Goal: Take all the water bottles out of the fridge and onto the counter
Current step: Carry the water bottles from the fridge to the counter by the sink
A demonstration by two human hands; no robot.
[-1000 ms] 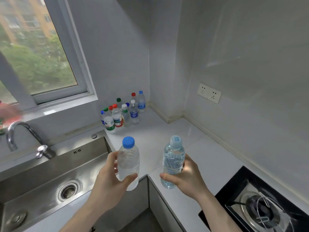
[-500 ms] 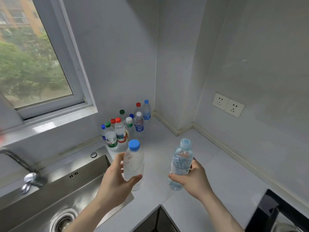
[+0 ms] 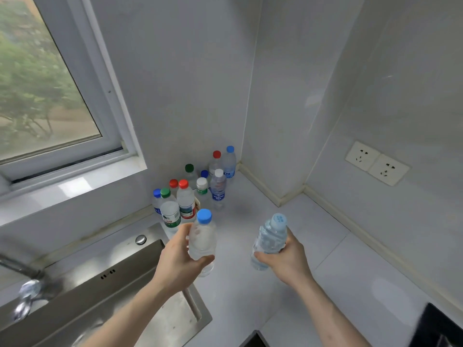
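My left hand (image 3: 179, 261) grips a clear water bottle with a blue cap (image 3: 202, 236), held upright over the white counter (image 3: 325, 271) near the sink's corner. My right hand (image 3: 285, 261) grips a second, ribbed bottle with a pale blue cap (image 3: 270, 236), tilted slightly left above the counter. Behind them, several water bottles (image 3: 193, 191) with red, green, blue and white caps stand grouped against the wall in the counter's back corner. The fridge is out of view.
A steel sink (image 3: 105, 296) lies at the lower left with a tap (image 3: 27, 284) beside it. A window (image 3: 45, 91) fills the upper left. Two wall sockets (image 3: 377, 162) sit on the right wall. A black hob corner (image 3: 438, 326) shows at the lower right.
Both hands have carried their bottles forward toward the cluster in the corner. The view has closed in on the counter, and the hob has nearly slid out of frame.
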